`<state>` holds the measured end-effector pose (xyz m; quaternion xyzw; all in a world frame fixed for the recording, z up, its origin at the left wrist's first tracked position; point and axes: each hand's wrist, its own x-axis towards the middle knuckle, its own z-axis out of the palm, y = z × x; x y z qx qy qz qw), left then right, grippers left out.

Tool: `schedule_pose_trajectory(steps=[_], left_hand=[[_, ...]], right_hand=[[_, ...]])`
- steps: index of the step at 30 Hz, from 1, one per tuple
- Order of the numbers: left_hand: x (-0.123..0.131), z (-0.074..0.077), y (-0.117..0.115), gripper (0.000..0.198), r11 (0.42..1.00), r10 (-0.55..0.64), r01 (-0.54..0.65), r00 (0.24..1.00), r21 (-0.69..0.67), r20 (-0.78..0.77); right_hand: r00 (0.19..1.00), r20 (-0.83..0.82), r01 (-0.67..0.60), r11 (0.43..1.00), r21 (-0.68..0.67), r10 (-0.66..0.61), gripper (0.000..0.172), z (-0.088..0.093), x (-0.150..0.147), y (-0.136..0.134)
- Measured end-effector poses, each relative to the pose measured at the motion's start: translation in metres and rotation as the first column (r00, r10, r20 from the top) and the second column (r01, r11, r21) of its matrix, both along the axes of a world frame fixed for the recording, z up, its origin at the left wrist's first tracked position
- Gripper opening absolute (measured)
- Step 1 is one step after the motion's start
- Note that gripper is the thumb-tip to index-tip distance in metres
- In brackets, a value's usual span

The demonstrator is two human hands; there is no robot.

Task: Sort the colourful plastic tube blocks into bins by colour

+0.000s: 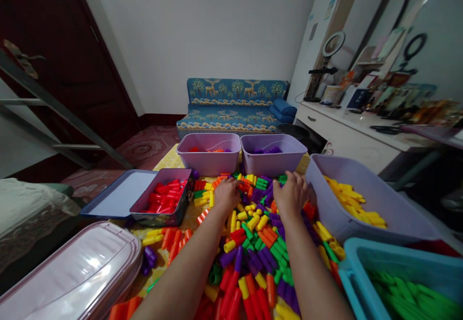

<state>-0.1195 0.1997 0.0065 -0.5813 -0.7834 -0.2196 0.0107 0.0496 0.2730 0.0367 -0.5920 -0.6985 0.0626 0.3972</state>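
Observation:
A heap of short plastic tubes [253, 243] in red, orange, yellow, green and purple covers the table in front of me. My left hand [226, 195] rests on the far part of the heap, its fingers curled down into the pieces. My right hand [291, 195] lies beside it, fingers curled among purple and green pieces, close to the lilac bin of yellow tubes [394, 214]. What either hand holds is hidden under the fingers.
Two lilac bins stand at the back, the left [209, 158] with orange pieces, the right [273, 158] with purple. A tin of red tubes [164, 199] sits left with its lid [115, 195]. A blue bin of green tubes [398, 267] is near right, a pale lid [72, 271] near left.

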Motion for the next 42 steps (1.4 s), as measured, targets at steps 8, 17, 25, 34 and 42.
schedule_pose_trajectory(steps=[8, 17, 25, 34, 42], left_hand=[[0.0, 0.001, -0.003, 0.039, 1.0, -0.017, 0.017, 1.0, 0.012, 0.019], [-0.001, -0.001, -0.003, 0.038, 0.998, -0.031, 0.029, 0.999, 0.055, 0.04], [-0.002, -0.003, -0.002, 0.037, 0.998, -0.041, 0.039, 0.999, 0.055, 0.025], [-0.003, 0.004, 0.0, 0.036, 0.995, -0.083, 0.085, 0.996, -0.057, 0.037], [-0.028, 0.055, -0.041, 0.036, 0.942, -0.301, 0.301, 0.953, -0.148, 0.021]], right_hand=[[0.964, 0.265, 0.064, 0.943, -0.325, 0.026, 0.051, -0.014, 0.004, 0.002], [0.953, 0.019, -0.281, 0.905, -0.32, 0.303, 0.041, -0.019, -0.026, -0.023], [0.861, 0.048, -0.475, 0.835, -0.275, 0.506, 0.073, 0.001, 0.003, -0.089], [0.887, 0.32, -0.258, 0.932, -0.255, 0.333, 0.075, -0.024, -0.003, -0.115], [0.889, 0.339, -0.242, 0.944, -0.225, 0.308, 0.051, -0.016, -0.015, -0.078]])
